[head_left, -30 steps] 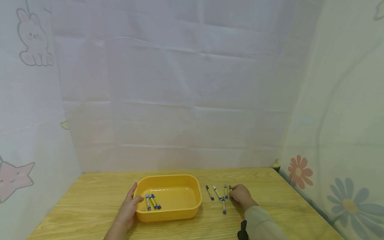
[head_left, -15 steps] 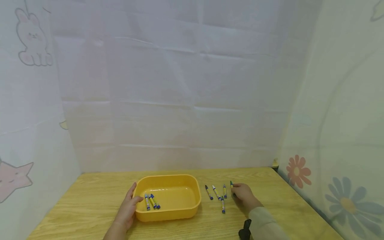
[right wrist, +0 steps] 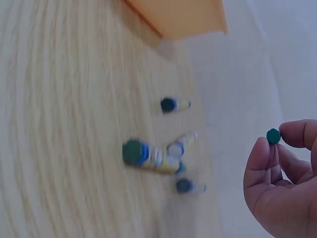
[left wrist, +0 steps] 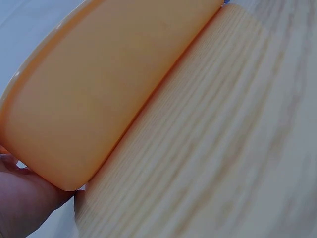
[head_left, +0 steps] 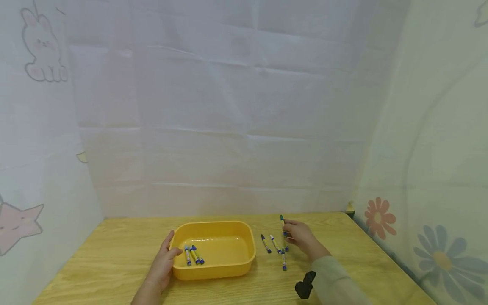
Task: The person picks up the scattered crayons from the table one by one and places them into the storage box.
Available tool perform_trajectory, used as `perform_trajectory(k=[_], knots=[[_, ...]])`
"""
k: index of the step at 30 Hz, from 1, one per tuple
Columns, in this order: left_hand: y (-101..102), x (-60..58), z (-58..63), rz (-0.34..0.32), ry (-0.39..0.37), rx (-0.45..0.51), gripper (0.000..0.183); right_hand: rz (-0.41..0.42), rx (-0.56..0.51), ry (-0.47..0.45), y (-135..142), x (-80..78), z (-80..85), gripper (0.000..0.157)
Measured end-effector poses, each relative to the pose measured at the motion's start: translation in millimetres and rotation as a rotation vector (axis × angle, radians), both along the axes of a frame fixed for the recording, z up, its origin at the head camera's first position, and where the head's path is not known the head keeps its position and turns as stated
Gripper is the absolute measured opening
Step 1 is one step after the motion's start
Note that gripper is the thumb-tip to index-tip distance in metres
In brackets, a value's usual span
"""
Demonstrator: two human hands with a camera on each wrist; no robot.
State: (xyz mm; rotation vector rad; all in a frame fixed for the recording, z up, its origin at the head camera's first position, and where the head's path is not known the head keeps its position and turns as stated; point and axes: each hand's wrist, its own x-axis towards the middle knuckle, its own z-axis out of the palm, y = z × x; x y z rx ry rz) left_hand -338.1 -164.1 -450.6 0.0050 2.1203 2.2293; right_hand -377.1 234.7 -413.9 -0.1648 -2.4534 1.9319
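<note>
Aloft in a person's right hand [head_left: 303, 238], a green crayon [head_left: 282, 221] is held over the counter [head_left: 114, 258].

Thumb and fingertips pinch the crayon near its middle, green tip uppermost in the head view, above a small group on the wood: a dark-tipped crayon [head_left: 266, 245] at the group's left, a white-tipped crayon [head_left: 275, 244] just beside it, a nearer crayon [head_left: 284, 262] lying toward the person, and one more partly hidden by the right hand. The left hand [head_left: 162, 264] grips the left end of a yellow tub [head_left: 232, 252], thumb over the rim; inside, near that end, lie three crayons [head_left: 194, 255]. A pale sleeve [head_left: 337, 281] covers the right forearm.
</note>
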Motion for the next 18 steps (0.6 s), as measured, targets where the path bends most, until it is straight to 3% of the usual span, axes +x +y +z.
perform_trajectory(k=[18], knots=[[1,-1.3,-2.0,0.018,0.009,0.005,0.079,0.148,-0.091,0.014,-75,-1.3,27.4,0.049]])
